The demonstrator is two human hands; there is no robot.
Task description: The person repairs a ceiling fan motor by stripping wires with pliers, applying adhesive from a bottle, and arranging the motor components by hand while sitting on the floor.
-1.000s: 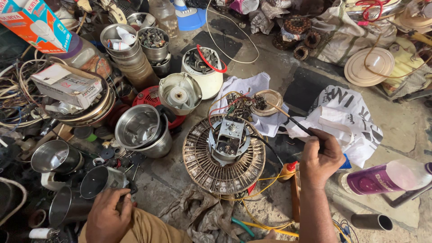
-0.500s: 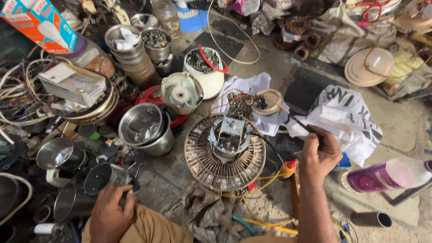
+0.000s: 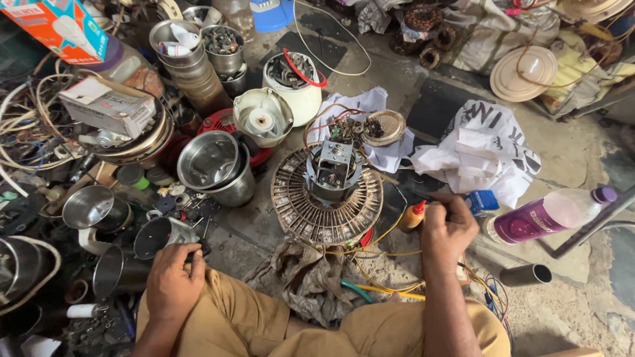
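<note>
A person sits on a concrete floor [image 3: 569, 158] crowded with appliance parts, seen from above. The right hand [image 3: 448, 225] hangs low over the floor, its fingers [image 3: 442, 210] curled closed around a thin dark tool [image 3: 423, 196] whose tip points away to their left. Just left of those fingers stands a small orange bottle with a red cap [image 3: 411, 216]. Further left lies a round fan grille [image 3: 327, 198] with a motor [image 3: 331, 169] at its centre. Yellow wires [image 3: 383, 254] trail beneath the hand. The left hand [image 3: 173, 283] rests on the person's knee, fingers [image 3: 196, 263] bent loosely and holding nothing that can be seen. Just beyond them stand steel jars [image 3: 159, 236]. Right of the right hand lies a purple bottle [image 3: 546, 217].
</note>
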